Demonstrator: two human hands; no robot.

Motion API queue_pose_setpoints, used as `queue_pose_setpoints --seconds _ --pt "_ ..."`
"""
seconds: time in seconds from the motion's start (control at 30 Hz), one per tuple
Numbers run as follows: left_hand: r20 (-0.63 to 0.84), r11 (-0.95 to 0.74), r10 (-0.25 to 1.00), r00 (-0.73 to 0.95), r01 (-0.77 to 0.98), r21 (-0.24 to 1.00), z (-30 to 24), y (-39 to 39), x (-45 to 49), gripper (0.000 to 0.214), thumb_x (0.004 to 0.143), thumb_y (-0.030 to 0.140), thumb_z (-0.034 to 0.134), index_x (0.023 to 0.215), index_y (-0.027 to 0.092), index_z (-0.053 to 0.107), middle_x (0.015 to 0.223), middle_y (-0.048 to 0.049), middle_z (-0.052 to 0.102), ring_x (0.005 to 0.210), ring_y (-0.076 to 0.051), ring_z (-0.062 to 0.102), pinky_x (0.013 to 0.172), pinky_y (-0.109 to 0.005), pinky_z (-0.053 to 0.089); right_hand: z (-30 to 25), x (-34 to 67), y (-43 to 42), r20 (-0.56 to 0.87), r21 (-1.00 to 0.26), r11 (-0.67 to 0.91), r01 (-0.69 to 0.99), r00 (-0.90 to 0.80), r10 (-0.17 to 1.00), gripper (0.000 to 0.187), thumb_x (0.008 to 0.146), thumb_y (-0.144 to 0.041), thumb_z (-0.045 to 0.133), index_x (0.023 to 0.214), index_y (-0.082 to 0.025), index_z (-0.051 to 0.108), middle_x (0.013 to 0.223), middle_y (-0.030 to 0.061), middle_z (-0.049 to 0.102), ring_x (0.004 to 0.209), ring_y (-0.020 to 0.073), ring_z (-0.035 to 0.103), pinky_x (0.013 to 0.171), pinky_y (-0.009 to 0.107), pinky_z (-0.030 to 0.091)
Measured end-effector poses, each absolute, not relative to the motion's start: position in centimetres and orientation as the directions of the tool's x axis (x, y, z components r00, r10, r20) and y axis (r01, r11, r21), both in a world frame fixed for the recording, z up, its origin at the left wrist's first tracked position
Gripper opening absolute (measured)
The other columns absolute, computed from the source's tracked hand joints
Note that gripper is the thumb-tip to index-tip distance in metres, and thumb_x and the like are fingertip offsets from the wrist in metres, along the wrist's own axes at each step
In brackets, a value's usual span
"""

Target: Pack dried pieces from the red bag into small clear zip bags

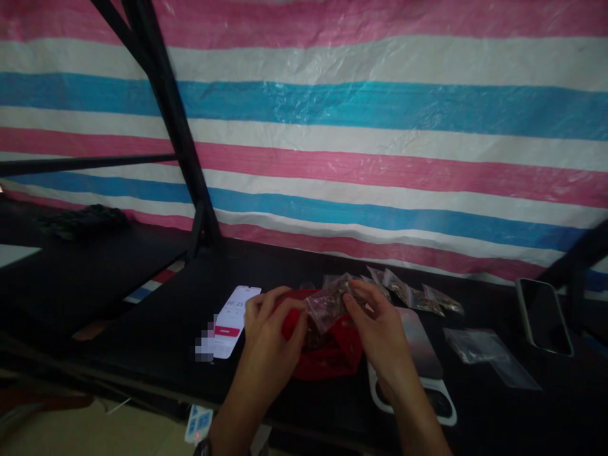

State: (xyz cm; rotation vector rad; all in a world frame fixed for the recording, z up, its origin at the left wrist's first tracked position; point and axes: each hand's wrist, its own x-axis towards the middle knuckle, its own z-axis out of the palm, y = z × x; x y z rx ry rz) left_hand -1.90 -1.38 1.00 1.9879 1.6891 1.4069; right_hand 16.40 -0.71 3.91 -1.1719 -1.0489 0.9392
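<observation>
Between my two hands is a small clear plastic bag [327, 308] with brownish bits inside; what they are is too blurred to tell. My right hand [382, 326] pinches its filled end between thumb and fingers. The bent fingers of my left hand [275, 332] close at the opposite edge of the bag. Under both hands sits a red bag or pouch [332, 364], its top open and dark contents partly showing. Just right of it, partly covered by my right forearm, lies a white kitchen scale [420, 345] with a metal-looking plate.
A lit phone [235, 323] showing a timer lies left of the red bag. Several filled small bags [408, 294] lie behind the scale. Flat clear bags [491, 354] and a dark phone [544, 316] are at right. A black frame post [171, 120] stands before a striped sheet [380, 107].
</observation>
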Motion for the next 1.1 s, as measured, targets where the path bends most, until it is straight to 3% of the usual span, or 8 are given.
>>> queue_pose_setpoints --seconds 0.07,0.13,0.23,0.33,0.6,0.9,1.1 --pt "0.532 -0.242 0.831 -0.164 0.754 0.611 0.0 -1.0 -2.7 0.026 0.088 0.037 0.065 0.109 0.026 0.077 0.141 -0.016 0.061 0.125 -0.042 0.053 0.106 -0.066 0.045 3.1 16.2 -0.1 0.228 -0.973 0.207 0.103 0.281 0.932 0.035 0.08 -0.041 0.075 0.11 -0.022 0.074 0.115 0.0102 0.08 0.105 0.0292 0.076 0.09 0.043 0.063" --pt "0.47 -0.216 0.867 -0.165 0.725 0.654 -0.7 -0.7 -3.3 0.033 0.086 0.037 0.065 0.114 0.023 0.075 0.131 -0.0182 0.065 0.118 -0.04 0.06 0.103 -0.064 0.049 2.5 15.8 0.1 0.252 -0.957 0.201 0.211 0.256 0.933 0.034 0.082 -0.039 0.071 0.111 -0.024 0.074 0.114 0.0098 0.08 0.107 0.0309 0.076 0.094 0.046 0.062" --pt "0.358 -0.223 0.925 -0.129 0.58 0.783 -0.9 -0.5 -3.8 0.026 0.089 0.035 0.057 0.105 0.022 0.072 0.107 -0.0122 0.074 0.103 -0.032 0.07 0.097 -0.053 0.055 2.3 14.8 -0.2 0.27 -0.922 0.188 0.339 0.214 0.939 0.033 0.085 -0.038 0.067 0.115 -0.026 0.075 0.116 0.0086 0.081 0.111 0.0327 0.076 0.094 0.047 0.061" --pt "0.31 -0.199 0.932 -0.188 0.449 0.871 -0.4 -0.5 -3.9 0.022 0.089 0.035 0.054 0.097 0.024 0.07 0.099 -0.0088 0.077 0.094 -0.029 0.073 0.089 -0.046 0.057 2.7 14.0 -0.7 0.293 -0.892 0.2 0.406 0.181 0.939 0.031 0.087 -0.036 0.065 0.115 -0.028 0.076 0.112 0.0067 0.082 0.111 0.0324 0.076 0.092 0.045 0.061" --pt "0.331 -0.224 0.899 -0.287 0.347 0.911 -0.6 -0.3 -4.2 0.022 0.091 0.036 0.052 0.095 0.023 0.069 0.097 -0.009 0.077 0.092 -0.027 0.072 0.087 -0.042 0.056 2.8 13.8 -0.9 0.295 -0.859 0.18 0.48 0.176 0.939 0.032 0.087 -0.035 0.063 0.114 -0.027 0.078 0.111 0.0069 0.083 0.109 0.0319 0.077 0.092 0.045 0.061" --pt "0.348 -0.251 0.897 -0.272 0.334 0.909 -0.8 -0.3 -4.1 0.022 0.094 0.034 0.049 0.095 0.023 0.069 0.094 -0.0076 0.077 0.093 -0.026 0.072 0.085 -0.04 0.056 3.2 14.0 -1.6 0.34 -0.833 0.212 0.511 0.171 0.925 0.032 0.091 -0.035 0.061 0.117 -0.029 0.078 0.111 0.0065 0.083 0.105 0.0313 0.078 0.094 0.046 0.06" --pt "0.335 -0.252 0.911 -0.241 0.318 0.914 -0.6 -0.4 -4.1 0.024 0.097 0.035 0.048 0.095 0.023 0.069 0.094 -0.0073 0.075 0.092 -0.026 0.071 0.085 -0.039 0.056 3.1 13.9 -2.0 0.332 -0.869 0.225 0.441 0.181 0.926 0.029 0.092 -0.034 0.063 0.117 -0.03 0.078 0.108 0.0035 0.084 0.101 0.0285 0.079 0.095 0.044 0.059"
